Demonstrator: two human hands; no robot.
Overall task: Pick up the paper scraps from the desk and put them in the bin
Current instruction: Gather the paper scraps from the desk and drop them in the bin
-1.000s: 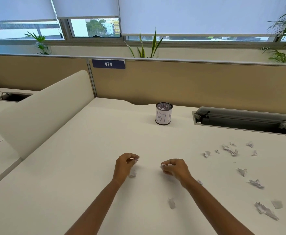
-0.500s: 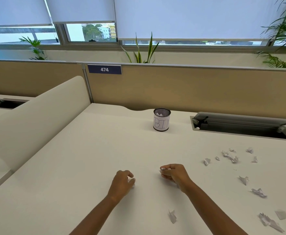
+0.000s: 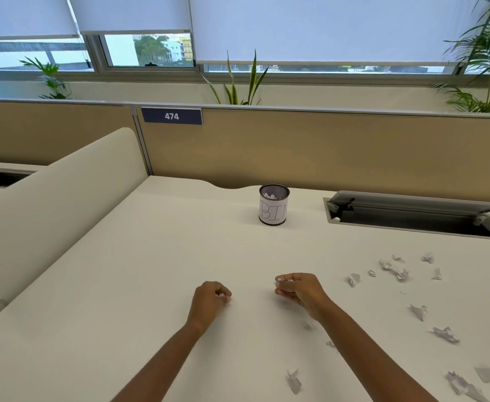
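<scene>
The small scrap (image 3: 227,297) that lay beside the left grip (image 3: 210,300) 1 second ago is off the bench (image 3: 151,271). That grip has curled its fingers round it at lower centre of the frame, a white fleck showing at the fingertips. Just right of it, the right grip (image 3: 298,290) pinches a crumpled scrap (image 3: 280,281). Both loads look ready for the bin (image 3: 274,208) at upper centre, which already holds paper. Many loose scraps (image 3: 394,268) remain on the bench at the right.
</scene>
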